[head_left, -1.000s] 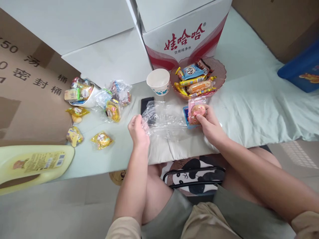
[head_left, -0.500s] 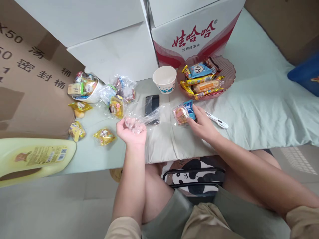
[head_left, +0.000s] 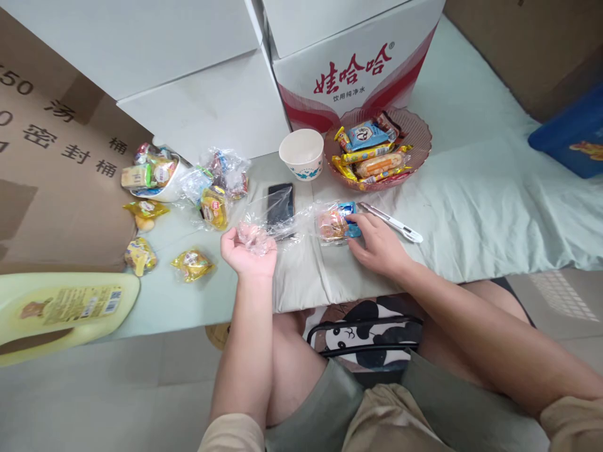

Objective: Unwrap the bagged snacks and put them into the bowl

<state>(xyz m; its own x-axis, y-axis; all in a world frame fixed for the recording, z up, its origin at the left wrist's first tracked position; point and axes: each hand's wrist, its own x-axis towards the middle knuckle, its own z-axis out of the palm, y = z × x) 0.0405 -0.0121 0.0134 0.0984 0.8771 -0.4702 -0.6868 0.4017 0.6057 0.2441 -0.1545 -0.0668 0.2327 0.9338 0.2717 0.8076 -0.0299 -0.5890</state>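
My left hand (head_left: pixel 249 254), palm up with curled fingers, grips a crumpled clear plastic bag (head_left: pixel 301 221). The bag stretches rightward over the phone (head_left: pixel 281 204) to a wrapped snack (head_left: pixel 331 222) with a pink-orange and blue packet. My right hand (head_left: pixel 377 243) pinches the blue end of this snack, just above the cloth. Whether the snack is inside the bag or behind its film, I cannot tell. Beyond the right hand lies a slim white tool (head_left: pixel 393 223), like a pen or cutter.
A patterned white paper bowl (head_left: pixel 302 160) and a pink ribbed bowl (head_left: pixel 421 141) of snacks stand before white boxes (head_left: pixel 353 75). To the left are a tipped white cup (head_left: pixel 175 179) of snacks, several loose packets (head_left: pixel 193 264) and a yellow-green bottle (head_left: pixel 127 282).
The snack in my right hand has come slightly left and down, meeting the plastic film. The bag now spreads further right from my left hand. The view has shifted a little.
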